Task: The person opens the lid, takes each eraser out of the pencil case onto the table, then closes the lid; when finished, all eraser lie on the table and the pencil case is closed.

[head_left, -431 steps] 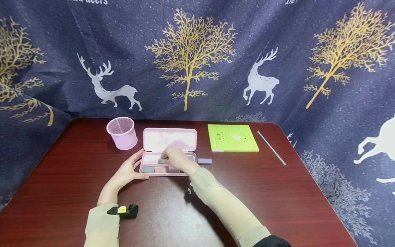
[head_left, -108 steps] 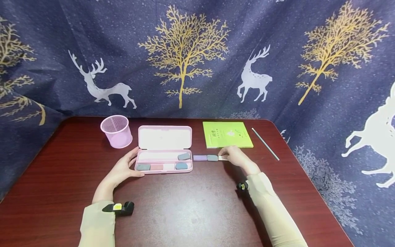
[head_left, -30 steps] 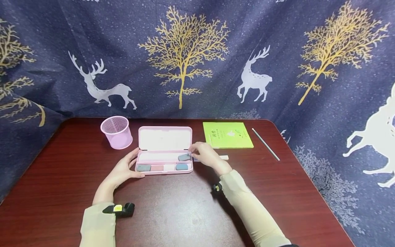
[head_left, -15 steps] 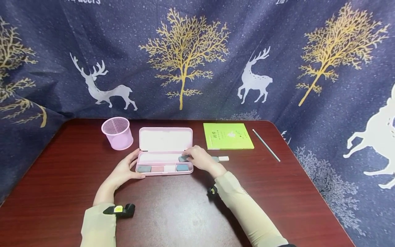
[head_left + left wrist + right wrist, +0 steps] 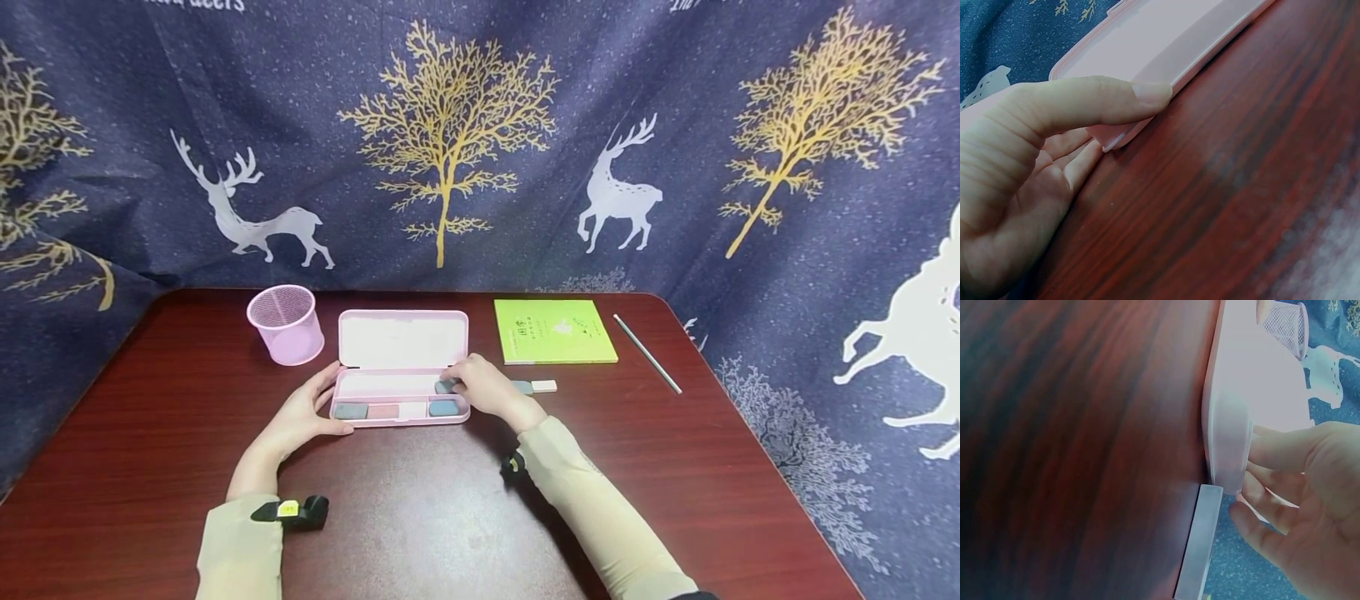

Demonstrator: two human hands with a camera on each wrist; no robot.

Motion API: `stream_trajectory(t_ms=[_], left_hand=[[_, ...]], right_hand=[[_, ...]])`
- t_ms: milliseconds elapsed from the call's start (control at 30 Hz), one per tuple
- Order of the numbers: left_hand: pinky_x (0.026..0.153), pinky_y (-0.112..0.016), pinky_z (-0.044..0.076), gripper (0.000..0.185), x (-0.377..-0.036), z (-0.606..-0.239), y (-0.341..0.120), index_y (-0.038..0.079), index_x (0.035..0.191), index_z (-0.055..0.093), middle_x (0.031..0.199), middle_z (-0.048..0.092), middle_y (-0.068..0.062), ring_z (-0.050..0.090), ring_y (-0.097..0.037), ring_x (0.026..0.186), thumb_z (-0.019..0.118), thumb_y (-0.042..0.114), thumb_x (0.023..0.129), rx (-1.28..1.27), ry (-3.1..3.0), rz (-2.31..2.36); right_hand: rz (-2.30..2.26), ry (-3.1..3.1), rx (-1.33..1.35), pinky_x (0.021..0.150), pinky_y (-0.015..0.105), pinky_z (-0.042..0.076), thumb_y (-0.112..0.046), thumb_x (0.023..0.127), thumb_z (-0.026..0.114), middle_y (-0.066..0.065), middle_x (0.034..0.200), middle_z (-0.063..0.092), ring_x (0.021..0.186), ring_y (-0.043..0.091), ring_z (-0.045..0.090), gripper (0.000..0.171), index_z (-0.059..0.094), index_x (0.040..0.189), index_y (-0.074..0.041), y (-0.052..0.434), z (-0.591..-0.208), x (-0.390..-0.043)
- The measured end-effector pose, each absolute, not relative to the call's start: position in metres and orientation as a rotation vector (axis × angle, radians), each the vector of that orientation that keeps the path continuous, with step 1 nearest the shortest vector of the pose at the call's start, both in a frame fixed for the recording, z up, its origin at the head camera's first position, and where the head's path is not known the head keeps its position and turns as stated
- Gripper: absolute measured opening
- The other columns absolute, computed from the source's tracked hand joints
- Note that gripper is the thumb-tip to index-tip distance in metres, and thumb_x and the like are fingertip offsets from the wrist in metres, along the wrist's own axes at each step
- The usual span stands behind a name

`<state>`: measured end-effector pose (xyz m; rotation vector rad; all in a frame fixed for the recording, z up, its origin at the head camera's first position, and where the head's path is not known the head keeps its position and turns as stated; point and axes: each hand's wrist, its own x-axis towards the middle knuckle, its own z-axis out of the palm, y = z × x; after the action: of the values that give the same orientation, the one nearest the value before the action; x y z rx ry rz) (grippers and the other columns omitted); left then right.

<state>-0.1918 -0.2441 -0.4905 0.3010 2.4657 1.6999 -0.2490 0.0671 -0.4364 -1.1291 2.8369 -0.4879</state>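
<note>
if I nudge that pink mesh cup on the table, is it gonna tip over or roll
The pink mesh cup looks light, being open mesh, so a nudge would probably slide it. It stands upright, wider at the rim than the base, so a high push might tip it. On its side, it would likely roll in a curve.

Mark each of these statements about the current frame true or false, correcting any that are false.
1. The pink pencil case lies open on the table. True.
2. The left hand rests against the left end of the case. True.
3. The right hand grips the pink mesh cup. False: it reaches to the right end of the case, at a grey eraser in the back compartment; the cup stands untouched left of the case.
4. The green booklet lies inside the case. False: it lies on the table to the right of it.
5. A row of erasers sits in the front compartment. True.
</note>
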Motion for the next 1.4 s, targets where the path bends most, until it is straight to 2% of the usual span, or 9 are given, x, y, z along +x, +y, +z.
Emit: stream_trajectory(t_ms=[300,567,1167,1300,1400], left_hand=[[0.100,-0.001,0.037,0.110,-0.1903,-0.4884,-0.2423,-0.007,0.153,0.013,0.157,0.020,-0.032,0.025,-0.049,0.143,0.085,0.003,0.070,0.312,2.463,1.713],[0.098,0.002,0.034,0.111,-0.1904,-0.4896,-0.2417,-0.006,0.153,0.013,0.158,0.019,-0.030,0.025,-0.047,0.144,0.085,0.003,0.069,0.297,2.447,1.725],[0.096,0.003,0.035,0.110,-0.1899,-0.4877,-0.2420,-0.007,0.153,0.013,0.157,0.020,-0.031,0.025,-0.048,0.143,0.084,0.002,0.069,0.291,2.453,1.719],[0.102,-0.005,0.037,0.110,-0.1897,-0.4865,-0.2420,-0.007,0.153,0.013,0.157,0.021,-0.031,0.026,-0.048,0.143,0.084,0.002,0.069,0.298,2.461,1.714],[0.103,-0.005,0.038,0.110,-0.1893,-0.4853,-0.2415,-0.007,0.153,0.013,0.157,0.021,-0.031,0.026,-0.048,0.143,0.084,0.002,0.070,0.304,2.457,1.717]], right_hand=[[-0.466,2.844,-1.149,0.091,0.038,0.051,0.002,0.087,0.066,0.008,0.101,0.072,0.098,0.026,0.063,0.024,0.073,0.109,-0.006,0.0665,-0.4360,-0.2489],[-0.511,2.839,-1.154,0.087,0.037,0.054,0.003,0.087,0.065,0.008,0.095,0.070,0.091,0.024,0.064,0.023,0.074,0.107,-0.005,0.0666,-0.4391,-0.2497],[-0.534,2.844,-1.062,0.089,0.037,0.056,-0.002,0.091,0.064,0.008,0.102,0.068,0.097,0.023,0.066,0.018,0.071,0.107,-0.007,0.0651,-0.4362,-0.2488],[-0.559,2.826,-1.050,0.089,0.037,0.056,-0.002,0.091,0.063,0.007,0.102,0.071,0.096,0.022,0.067,0.018,0.071,0.107,-0.007,0.0651,-0.4366,-0.2494],[-0.569,2.816,-1.030,0.088,0.036,0.056,-0.002,0.092,0.063,0.006,0.102,0.072,0.096,0.021,0.068,0.018,0.071,0.108,-0.007,0.0649,-0.4359,-0.2494]])
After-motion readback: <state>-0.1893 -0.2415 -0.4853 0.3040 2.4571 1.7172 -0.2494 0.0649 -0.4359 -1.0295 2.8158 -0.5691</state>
